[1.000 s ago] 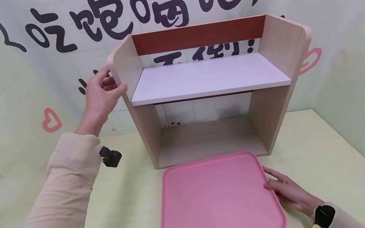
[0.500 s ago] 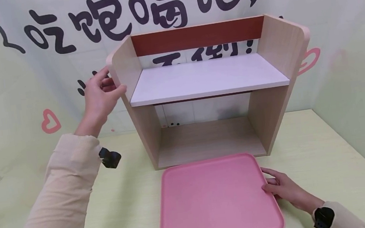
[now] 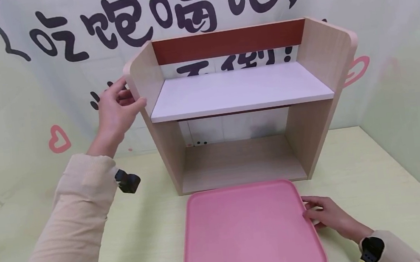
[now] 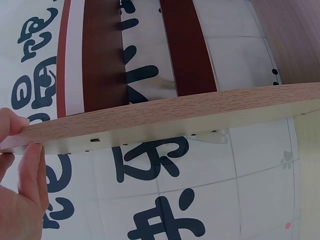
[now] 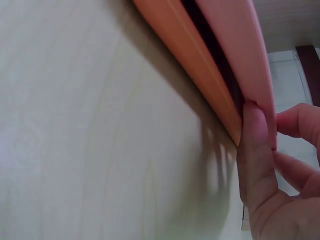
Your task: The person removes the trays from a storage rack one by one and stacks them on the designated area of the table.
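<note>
A small wooden shelf unit [image 3: 236, 162] with a white middle board [image 3: 240, 89] stands on the table. My left hand [image 3: 116, 113] holds the front edge of its left side panel near the top; in the left wrist view, the thumb and fingers lie on opposite faces of that panel [image 4: 165, 107]. In front of the unit is a pink rectangular tray [image 3: 251, 233]. At the tray's right edge, my right hand [image 3: 334, 218] pinches the rim. In the right wrist view, an orange tray-like rim [image 5: 185, 60] lies under the pink one, with a dark gap between them.
The pale wooden table [image 3: 384, 181] extends to both sides of the tray, with its right edge running diagonally. A printed cloth backdrop [image 3: 385, 6] hangs behind and beside it. A reddish-brown back rail [image 3: 229, 42] spans the unit's top.
The pink tray's far edge has shifted slightly toward me, and my right hand has moved a little with it. The reddish edge under the tray's near side is no longer visible. My left hand stays put.
</note>
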`<state>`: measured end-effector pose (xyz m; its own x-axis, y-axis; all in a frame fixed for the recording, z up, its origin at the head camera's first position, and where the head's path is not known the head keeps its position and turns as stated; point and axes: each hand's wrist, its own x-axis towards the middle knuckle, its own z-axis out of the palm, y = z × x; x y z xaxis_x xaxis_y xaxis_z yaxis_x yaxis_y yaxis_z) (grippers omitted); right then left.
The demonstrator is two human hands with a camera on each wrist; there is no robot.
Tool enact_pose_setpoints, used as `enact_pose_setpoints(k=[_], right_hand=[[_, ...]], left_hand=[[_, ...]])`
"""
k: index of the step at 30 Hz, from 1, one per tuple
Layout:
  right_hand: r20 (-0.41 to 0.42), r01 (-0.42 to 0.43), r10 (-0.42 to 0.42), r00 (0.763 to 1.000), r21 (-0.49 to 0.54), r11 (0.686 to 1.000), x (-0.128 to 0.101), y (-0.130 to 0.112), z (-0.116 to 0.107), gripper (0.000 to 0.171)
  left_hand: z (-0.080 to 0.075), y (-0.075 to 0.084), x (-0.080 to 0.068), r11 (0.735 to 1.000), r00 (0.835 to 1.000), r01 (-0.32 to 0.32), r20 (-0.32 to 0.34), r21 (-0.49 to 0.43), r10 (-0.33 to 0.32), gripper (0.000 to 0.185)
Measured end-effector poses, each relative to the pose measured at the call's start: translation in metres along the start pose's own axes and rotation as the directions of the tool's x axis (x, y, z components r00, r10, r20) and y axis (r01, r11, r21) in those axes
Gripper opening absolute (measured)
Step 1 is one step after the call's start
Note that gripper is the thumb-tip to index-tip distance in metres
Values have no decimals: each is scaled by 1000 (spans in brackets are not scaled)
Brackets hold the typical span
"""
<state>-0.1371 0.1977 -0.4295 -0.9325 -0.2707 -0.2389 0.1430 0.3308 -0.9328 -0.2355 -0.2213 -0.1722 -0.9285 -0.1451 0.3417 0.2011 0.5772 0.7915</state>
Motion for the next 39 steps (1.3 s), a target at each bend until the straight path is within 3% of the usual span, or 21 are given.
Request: enact_pose_setpoints(k=[16, 23, 30, 35, 39], right_hand=[[120, -27, 30, 992, -28, 999, 0, 3, -4, 61], [136, -38, 40, 990, -15, 999, 0, 6, -6, 65], [119, -63, 62, 991, 8, 998, 1, 8, -8, 62], [72, -5, 3, 997, 22, 1000, -1, 6, -12, 61], [-18, 40, -40, 999, 6, 999, -3, -3, -26, 58]], left_hand=[[1, -1, 0, 1000, 1000, 1, -2, -15, -1, 61], [1, -1, 0, 1000, 1000, -3, -8, -12, 3, 60], [2, -1, 1, 1000, 1000, -10, -11, -12, 10, 60], [1, -5, 1, 999, 999, -44, -25, -6, 44, 59], [-2, -12, -1, 995, 995, -90, -34, 41, 91, 57]])
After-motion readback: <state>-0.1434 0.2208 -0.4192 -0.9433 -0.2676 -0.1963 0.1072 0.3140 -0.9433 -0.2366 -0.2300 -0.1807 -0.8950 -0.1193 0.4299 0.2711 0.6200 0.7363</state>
